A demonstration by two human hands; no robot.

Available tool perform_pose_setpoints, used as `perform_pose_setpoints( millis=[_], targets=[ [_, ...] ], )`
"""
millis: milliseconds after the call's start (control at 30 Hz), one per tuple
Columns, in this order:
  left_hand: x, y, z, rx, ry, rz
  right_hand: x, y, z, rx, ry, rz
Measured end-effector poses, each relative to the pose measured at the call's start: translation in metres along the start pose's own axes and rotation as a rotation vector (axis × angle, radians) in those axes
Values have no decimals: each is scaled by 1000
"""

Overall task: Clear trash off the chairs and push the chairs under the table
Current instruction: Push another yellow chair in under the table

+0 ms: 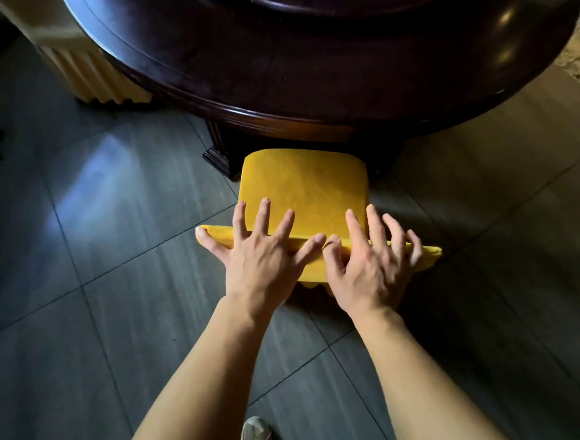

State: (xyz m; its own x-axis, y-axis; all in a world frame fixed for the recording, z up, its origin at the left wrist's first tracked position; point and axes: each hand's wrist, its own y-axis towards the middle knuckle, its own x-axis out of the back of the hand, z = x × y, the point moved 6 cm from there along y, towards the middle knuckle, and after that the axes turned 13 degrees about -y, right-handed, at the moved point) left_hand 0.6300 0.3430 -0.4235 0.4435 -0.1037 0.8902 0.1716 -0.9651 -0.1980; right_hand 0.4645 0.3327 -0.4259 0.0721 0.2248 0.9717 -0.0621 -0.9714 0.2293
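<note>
A yellow upholstered chair (304, 183) stands in front of me, its seat's far edge tucked under the rim of the dark round wooden table (290, 92). My left hand (262, 252) and my right hand (371, 263) lie side by side over the top of the chair's backrest, fingers spread apart and draped over toward the seat. Neither hand holds anything. No trash shows on the seat.
The table's carved dark pedestal (217, 153) stands just left of the chair. A cream ribbed chair or column (89, 75) is at the back left. Grey floor tiles (111, 207) lie all around. My shoes (259, 437) are at the bottom edge.
</note>
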Motion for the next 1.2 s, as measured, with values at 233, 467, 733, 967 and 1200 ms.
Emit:
perform_pose_setpoints(
  millis=[233,467,733,967,1200],
  targets=[
    [5,33,-8,-6,4,25,-6,34,4,7,-1,5],
    [13,75,-17,-14,-16,19,-15,77,10,-4,17,-26],
    [24,150,-31,-12,-20,-17,-32,149,20,4,20,-65],
    [30,221,-50,-27,-5,-90,-50,223,27,-42,41,-83],
    [28,215,-62,-6,3,-72,-49,224,16,-9,26,-95]
  ],
)
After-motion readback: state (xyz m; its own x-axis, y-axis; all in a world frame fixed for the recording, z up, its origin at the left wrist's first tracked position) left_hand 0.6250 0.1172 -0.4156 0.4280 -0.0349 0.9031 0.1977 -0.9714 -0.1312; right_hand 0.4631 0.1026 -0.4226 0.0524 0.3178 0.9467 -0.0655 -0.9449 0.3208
